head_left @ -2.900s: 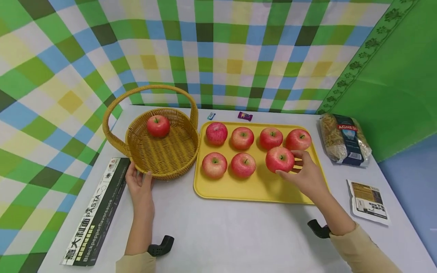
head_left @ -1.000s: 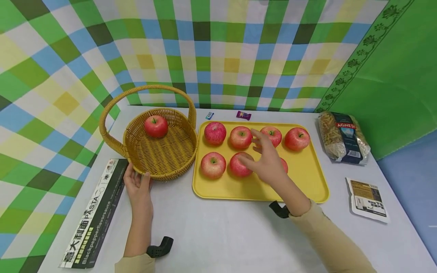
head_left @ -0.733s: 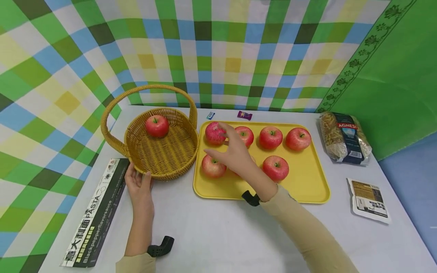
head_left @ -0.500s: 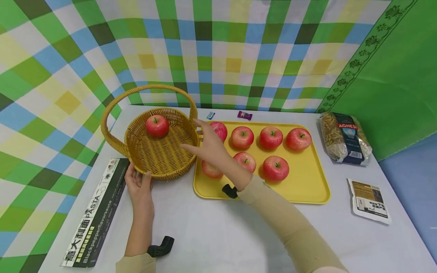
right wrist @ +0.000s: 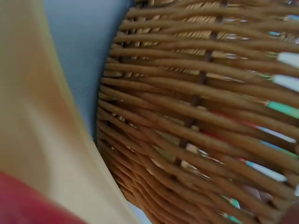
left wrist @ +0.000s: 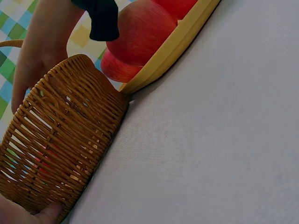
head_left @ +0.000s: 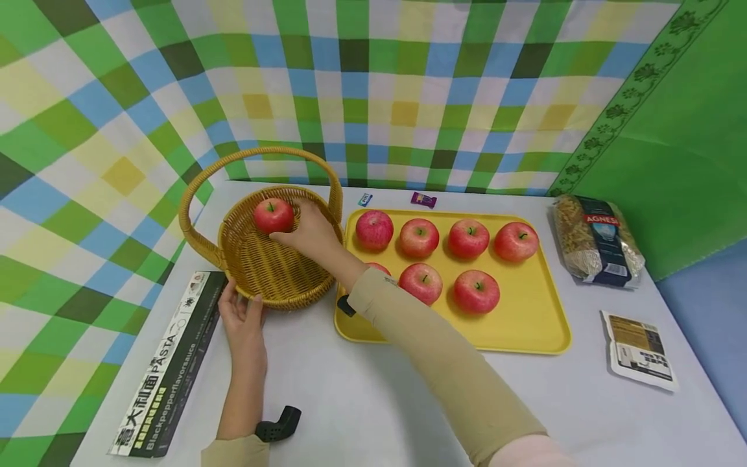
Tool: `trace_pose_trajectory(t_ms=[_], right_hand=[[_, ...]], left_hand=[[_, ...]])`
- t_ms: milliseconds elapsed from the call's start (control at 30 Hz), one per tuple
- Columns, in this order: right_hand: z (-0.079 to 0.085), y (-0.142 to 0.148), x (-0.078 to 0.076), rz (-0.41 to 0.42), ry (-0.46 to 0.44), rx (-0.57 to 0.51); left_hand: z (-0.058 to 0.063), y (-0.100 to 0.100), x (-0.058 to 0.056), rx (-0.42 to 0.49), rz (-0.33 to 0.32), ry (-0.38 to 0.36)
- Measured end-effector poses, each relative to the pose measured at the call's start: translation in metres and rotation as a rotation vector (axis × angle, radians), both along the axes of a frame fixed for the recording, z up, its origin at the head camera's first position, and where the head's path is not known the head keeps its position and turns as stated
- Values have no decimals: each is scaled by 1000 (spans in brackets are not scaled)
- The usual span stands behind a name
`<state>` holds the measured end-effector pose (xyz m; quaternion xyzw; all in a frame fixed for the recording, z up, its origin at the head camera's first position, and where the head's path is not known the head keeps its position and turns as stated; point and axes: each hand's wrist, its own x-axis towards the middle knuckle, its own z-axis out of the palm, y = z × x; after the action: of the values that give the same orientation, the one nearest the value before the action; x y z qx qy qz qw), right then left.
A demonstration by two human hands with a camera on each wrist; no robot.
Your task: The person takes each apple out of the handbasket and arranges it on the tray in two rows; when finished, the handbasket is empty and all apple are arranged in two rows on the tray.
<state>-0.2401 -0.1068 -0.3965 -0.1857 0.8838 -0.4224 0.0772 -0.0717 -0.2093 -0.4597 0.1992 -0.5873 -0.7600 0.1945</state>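
A woven wicker basket (head_left: 280, 272) with a tall hoop handle stands on the left of the table, one red apple (head_left: 272, 215) inside it. My left hand (head_left: 240, 318) holds the basket's near left side, its thumb (left wrist: 50, 212) on the woven wall in the left wrist view. Reaching over the basket's right rim, my right hand (head_left: 312, 233) grips the apple, thumb at its lower edge and fingers at its right side. In the right wrist view the basket wall (right wrist: 187, 102) fills most of the picture, and the right hand's fingers are hidden.
A yellow tray (head_left: 525, 324) with several apples (head_left: 419, 238) lies right of the basket, partly under the right sleeve. A pasta box (head_left: 169, 363) lies at left, a pasta bag (head_left: 598, 240) and a flat pouch (head_left: 639, 350) at right. Two small wrapped candies (head_left: 423, 200) lie behind the tray.
The right hand set an apple down in the tray's front row, let go, then moved left across the tray into the basket to the apple there. The left hand stayed at the basket.
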Motion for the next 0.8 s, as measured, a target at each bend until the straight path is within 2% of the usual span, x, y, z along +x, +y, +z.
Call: trace_pose_trajectory(t_ms=[233,433,800], right_hand=[[-10,-12,-14,-58,-61,55],[-19,-23,-22,-102,-93,29],[-36,-41,-24,-137,-90,15]], left_hand=[[0,3,-1,-10,-15,-4],[-1,3,0,-20,-32,-7],[-1,1,2,-25,-13,-32]])
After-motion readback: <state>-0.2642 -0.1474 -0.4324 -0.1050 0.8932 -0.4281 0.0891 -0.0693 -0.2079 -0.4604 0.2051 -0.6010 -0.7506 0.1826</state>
